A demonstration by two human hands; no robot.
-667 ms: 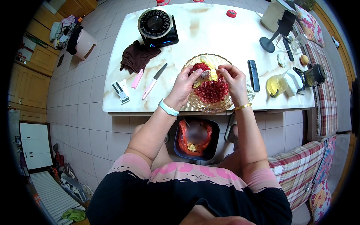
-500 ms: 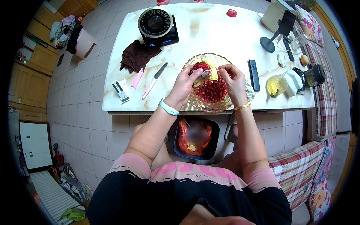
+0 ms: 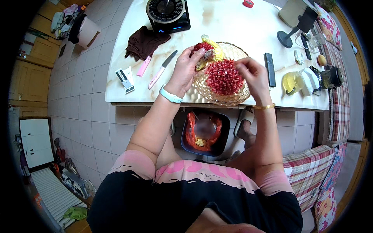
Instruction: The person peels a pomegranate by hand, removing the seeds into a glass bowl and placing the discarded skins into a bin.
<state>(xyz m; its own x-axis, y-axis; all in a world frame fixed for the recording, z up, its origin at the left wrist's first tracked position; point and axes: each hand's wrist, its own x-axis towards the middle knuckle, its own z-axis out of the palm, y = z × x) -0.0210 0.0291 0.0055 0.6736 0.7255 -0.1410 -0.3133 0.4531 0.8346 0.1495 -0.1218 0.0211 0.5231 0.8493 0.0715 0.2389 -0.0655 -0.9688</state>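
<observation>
My left hand (image 3: 185, 70) is closed around a piece of pomegranate (image 3: 201, 47), red seeds on top and yellowish rind and membrane along its side. It holds the piece above the left rim of a clear patterned glass bowl (image 3: 234, 50). A heap of loose pomegranate seeds (image 3: 223, 79) lies in the bowl. My right hand (image 3: 255, 75) hovers at the bowl's right side, beside the heap and apart from the piece. Its fingers are curled together, and whatever is between them is hidden.
Left of the bowl lie a knife (image 3: 163, 69), a pink sheath (image 3: 143, 66), a white sharpener-like tool (image 3: 125, 80) and a dark cloth (image 3: 143, 43). A black fan (image 3: 167, 15) stands behind. Rightward are a remote (image 3: 269, 70) and a yellow-filled jug (image 3: 291, 82). Below the table edge sits a bin (image 3: 220, 147).
My right hand has left the pomegranate piece and moved right, with its fingers curled. My left hand still grips the piece, now farther left of the seeds. The whole view has shifted slightly.
</observation>
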